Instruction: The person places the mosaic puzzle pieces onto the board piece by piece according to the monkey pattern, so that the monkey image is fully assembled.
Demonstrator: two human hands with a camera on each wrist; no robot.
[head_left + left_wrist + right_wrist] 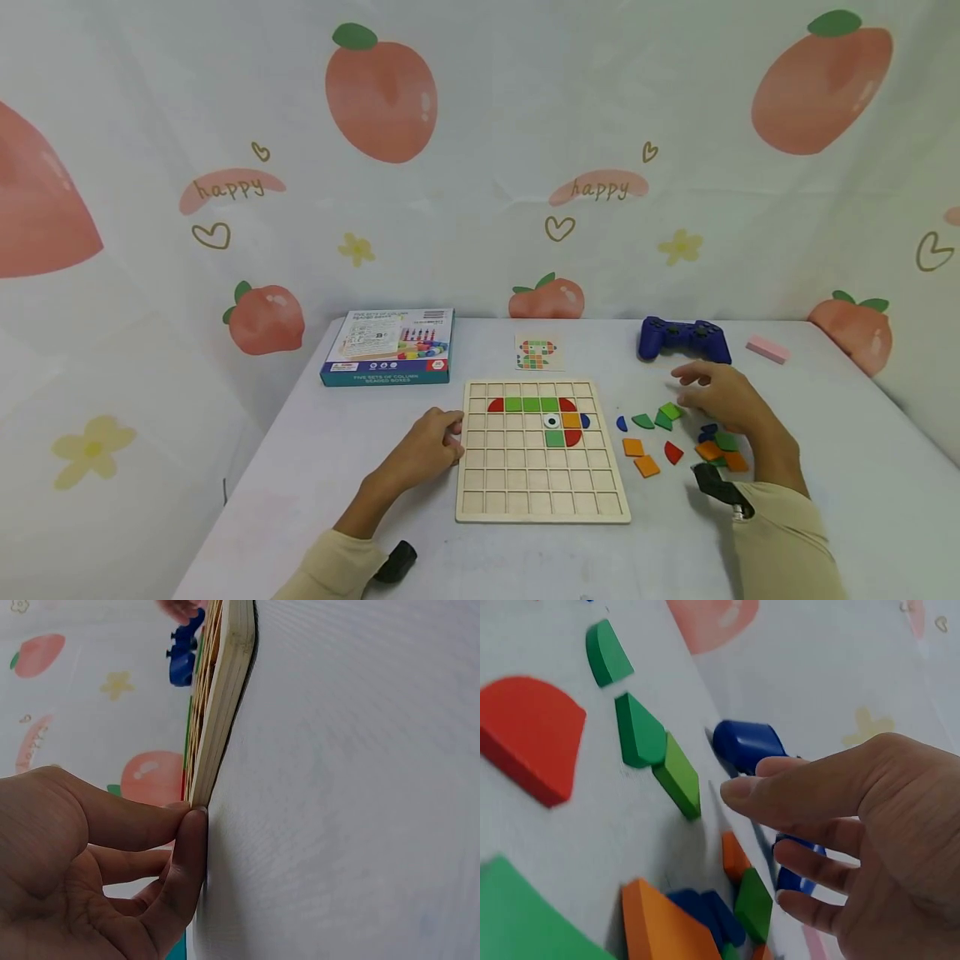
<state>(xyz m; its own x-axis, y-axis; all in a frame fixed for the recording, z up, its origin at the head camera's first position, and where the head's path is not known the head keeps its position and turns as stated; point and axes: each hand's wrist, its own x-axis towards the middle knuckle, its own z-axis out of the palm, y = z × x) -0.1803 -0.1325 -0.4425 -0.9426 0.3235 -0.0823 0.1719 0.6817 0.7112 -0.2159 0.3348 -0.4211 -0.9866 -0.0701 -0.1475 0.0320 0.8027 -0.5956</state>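
Left hand (423, 446) pinches the grid board (495, 460), right hand (723, 396) has fingers apart. Desk (322, 446), far-left corner: box (388, 354) says "FIVE SETS OF COLUMN".

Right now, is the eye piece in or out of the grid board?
In. Head view: the eye piece sits in a cell of the grid board, directly left of an orange square.

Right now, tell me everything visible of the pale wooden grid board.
The pale grid board, seemingly wooden, lies flat on the white table. Thin lines divide it into cells. Red, green, orange and blue pieces and a white eye tile fill some; the near rows are empty. The left grip pinches its left edge.
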